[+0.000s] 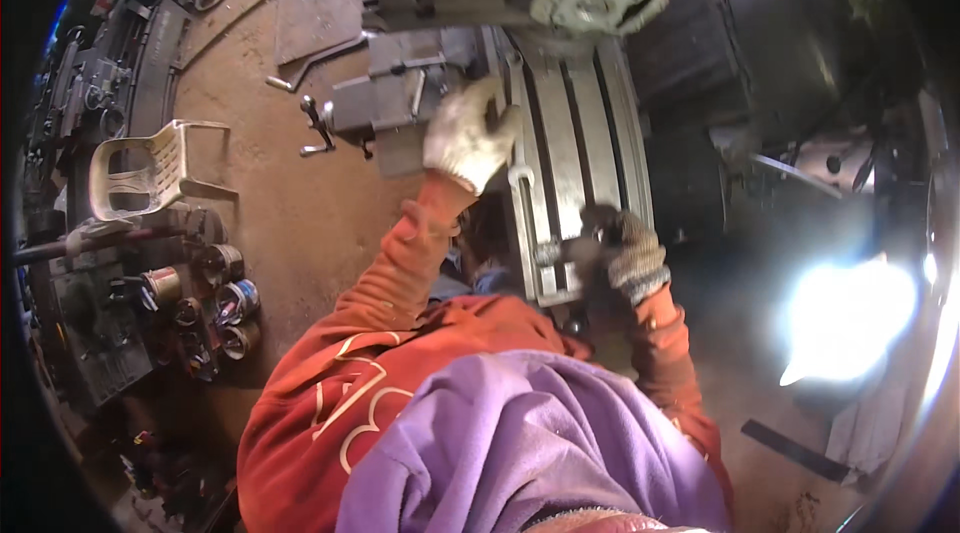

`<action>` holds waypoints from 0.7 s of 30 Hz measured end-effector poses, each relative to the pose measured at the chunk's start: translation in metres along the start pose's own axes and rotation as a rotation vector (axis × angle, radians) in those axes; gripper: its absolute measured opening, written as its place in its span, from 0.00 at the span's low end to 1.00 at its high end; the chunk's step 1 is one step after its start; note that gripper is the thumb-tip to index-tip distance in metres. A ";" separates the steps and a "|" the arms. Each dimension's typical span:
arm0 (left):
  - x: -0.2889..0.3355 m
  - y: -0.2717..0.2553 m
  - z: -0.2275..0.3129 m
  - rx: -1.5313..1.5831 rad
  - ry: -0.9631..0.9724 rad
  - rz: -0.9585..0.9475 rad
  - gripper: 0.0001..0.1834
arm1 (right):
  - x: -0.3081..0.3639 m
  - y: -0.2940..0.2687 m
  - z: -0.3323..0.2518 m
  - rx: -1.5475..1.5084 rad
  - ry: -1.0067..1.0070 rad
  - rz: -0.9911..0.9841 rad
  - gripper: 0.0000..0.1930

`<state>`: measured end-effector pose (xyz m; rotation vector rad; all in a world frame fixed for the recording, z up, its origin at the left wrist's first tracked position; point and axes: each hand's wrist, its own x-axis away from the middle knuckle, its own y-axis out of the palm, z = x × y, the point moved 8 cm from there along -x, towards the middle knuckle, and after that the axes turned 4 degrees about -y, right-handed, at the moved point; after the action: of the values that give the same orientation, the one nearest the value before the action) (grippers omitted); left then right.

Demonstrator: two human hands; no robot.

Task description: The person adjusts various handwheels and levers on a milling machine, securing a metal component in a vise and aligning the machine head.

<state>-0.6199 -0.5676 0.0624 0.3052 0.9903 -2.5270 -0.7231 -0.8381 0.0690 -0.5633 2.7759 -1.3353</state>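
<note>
My left hand point(468, 136), in a pale knit work glove, is at the left edge of a long slotted metal machine table point(566, 133). Its thumb stands apart from the fingers, and I see nothing held in it. At the table's near end, my gloved right hand point(637, 258) closes around a dark metal part point(598, 233), whose shape is blurred and partly covered by the fingers. A short, lighter cylindrical piece point(548, 253) lies just left of that part. Along the table's left side runs a pale metal bar with a rounded end point(521, 176).
A round machine head point(598, 1) overhangs the table's far end. Left of the table are a block with a crank handle point(318, 125) and a bent lever point(318, 63). A plastic chair point(160, 171) and several cans point(237, 301) stand further left. A bright lamp point(850, 318) glares at right.
</note>
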 end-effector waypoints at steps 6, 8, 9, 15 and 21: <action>-0.155 -0.114 -0.028 -0.531 0.241 0.580 0.30 | 0.003 0.001 -0.009 -0.037 0.068 0.032 0.21; -0.213 -0.087 -0.059 -0.409 0.004 0.002 0.33 | 0.002 0.001 -0.010 -0.031 0.041 0.066 0.21; -0.223 -0.064 -0.071 -0.344 -0.108 -0.290 0.36 | 0.001 0.002 -0.009 -0.028 0.027 0.083 0.21; -0.237 -0.055 -0.074 -0.365 -0.167 -0.313 0.39 | -0.001 0.001 -0.005 -0.101 0.010 0.167 0.19; -0.233 -0.050 -0.087 -0.408 -0.176 -0.221 0.37 | 0.001 0.006 0.001 -0.157 0.146 0.155 0.23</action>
<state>-0.4292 -0.4065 0.1089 -0.1511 1.4960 -2.4069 -0.7255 -0.8354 0.0637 -0.2555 2.9877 -1.1804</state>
